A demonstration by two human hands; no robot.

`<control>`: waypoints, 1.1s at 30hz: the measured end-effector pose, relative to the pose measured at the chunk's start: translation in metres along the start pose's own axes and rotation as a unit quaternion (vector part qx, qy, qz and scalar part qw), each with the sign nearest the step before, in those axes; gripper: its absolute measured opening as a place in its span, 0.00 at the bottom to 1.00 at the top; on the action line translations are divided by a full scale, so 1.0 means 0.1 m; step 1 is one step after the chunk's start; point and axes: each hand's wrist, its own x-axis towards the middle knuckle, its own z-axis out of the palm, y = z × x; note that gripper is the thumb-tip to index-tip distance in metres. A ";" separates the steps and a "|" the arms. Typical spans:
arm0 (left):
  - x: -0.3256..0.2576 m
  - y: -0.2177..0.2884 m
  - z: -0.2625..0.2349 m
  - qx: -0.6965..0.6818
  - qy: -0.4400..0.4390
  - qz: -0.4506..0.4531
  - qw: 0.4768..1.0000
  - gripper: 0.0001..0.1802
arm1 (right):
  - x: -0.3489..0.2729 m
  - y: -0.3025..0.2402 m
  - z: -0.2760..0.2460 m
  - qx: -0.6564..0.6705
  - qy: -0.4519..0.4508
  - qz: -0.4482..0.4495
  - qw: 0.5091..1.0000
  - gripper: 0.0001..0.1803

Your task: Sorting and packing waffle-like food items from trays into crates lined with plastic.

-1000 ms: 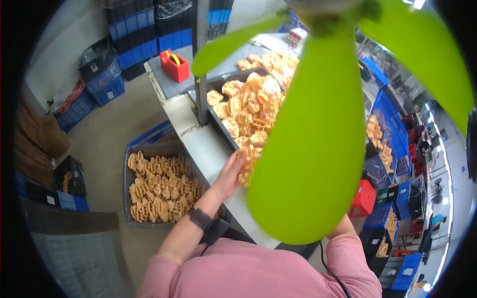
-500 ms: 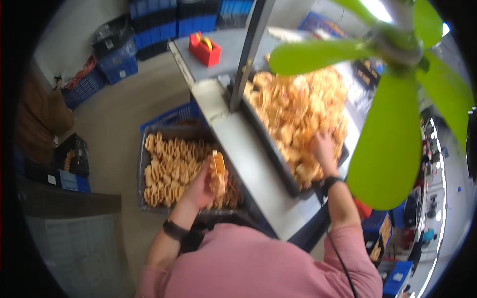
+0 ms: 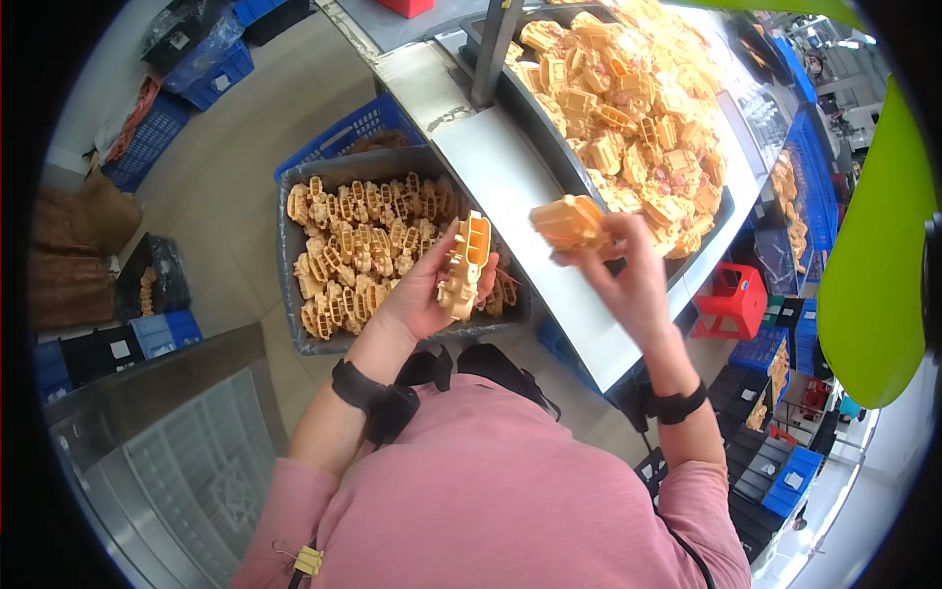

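Note:
My left hand [image 3: 432, 294] is closed round a tan moulded plastic part [image 3: 465, 265] with open rectangular pockets. It is held above a lined bin [image 3: 285, 294], where many similar tan parts [image 3: 368, 240] stand in rows. My right hand [image 3: 628, 260] grips another tan plastic part [image 3: 569, 224], slightly blurred, over the white strip of the table [image 3: 520, 196]. Beyond that hand, a dark tray [image 3: 530, 113] on the table is heaped with loose tan parts [image 3: 633, 128]. Both wrists wear black bands.
A metal post [image 3: 496, 54] rises beside the tray. Green fan blades [image 3: 878, 265] hang close on the right. A red stool [image 3: 734, 299] stands beyond the table's right end. A blue crate [image 3: 353, 128] sits behind the bin, and a metal-framed panel [image 3: 196, 471] is at lower left.
My right hand has come out of the heap, back toward me, with a tan plastic part in it. My left hand still holds its part. The view has tilted lower.

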 end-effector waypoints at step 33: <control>-0.41 -0.14 -0.94 -0.150 -0.037 0.111 0.982 0.26 | 1.32 1.95 0.14 -0.209 -0.019 0.111 0.971 0.21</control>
